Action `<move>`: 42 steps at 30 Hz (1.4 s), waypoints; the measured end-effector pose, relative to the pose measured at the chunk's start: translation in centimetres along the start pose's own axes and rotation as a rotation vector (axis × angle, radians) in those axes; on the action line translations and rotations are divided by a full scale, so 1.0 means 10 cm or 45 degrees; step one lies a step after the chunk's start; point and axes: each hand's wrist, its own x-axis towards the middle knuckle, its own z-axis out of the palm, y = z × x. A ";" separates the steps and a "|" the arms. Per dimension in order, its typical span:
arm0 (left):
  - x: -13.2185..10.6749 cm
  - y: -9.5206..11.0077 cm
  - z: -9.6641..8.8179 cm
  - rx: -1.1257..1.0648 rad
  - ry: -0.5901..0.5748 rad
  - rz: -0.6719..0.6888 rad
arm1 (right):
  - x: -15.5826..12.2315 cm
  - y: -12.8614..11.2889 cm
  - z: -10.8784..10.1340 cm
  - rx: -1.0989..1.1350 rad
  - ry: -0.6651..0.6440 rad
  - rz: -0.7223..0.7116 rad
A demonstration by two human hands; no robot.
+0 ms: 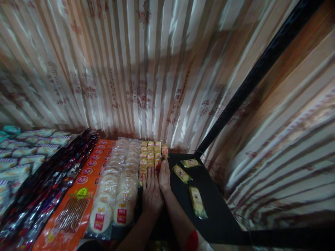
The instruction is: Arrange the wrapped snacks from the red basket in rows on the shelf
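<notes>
Small yellow-wrapped snack packs (150, 153) with red labels stand in several short columns at the back of the black shelf. My left hand (151, 191) lies flat on the front of these packs, fingers stretched forward and slightly apart. Against their right side rests my right hand (164, 176), held on edge with its fingers extended, close beside the left. Neither hand is wrapped around a pack. To the left of my hands, two rows of round white rice crackers (123, 195) in clear wrappers run front to back.
Three loose yellow-green packets (197, 202) lie on the black shelf (217, 212) at right. Orange snack bags (72, 209), dark shiny packets (39, 198) and white packs (15, 172) fill the left. A pleated printed curtain (141, 76) hangs behind; a black post (251, 76) slants at right.
</notes>
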 end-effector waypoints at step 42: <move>-0.73 0.15 -0.62 -0.384 -0.256 0.108 | -1.48 -0.16 -0.67 -0.108 -0.079 0.018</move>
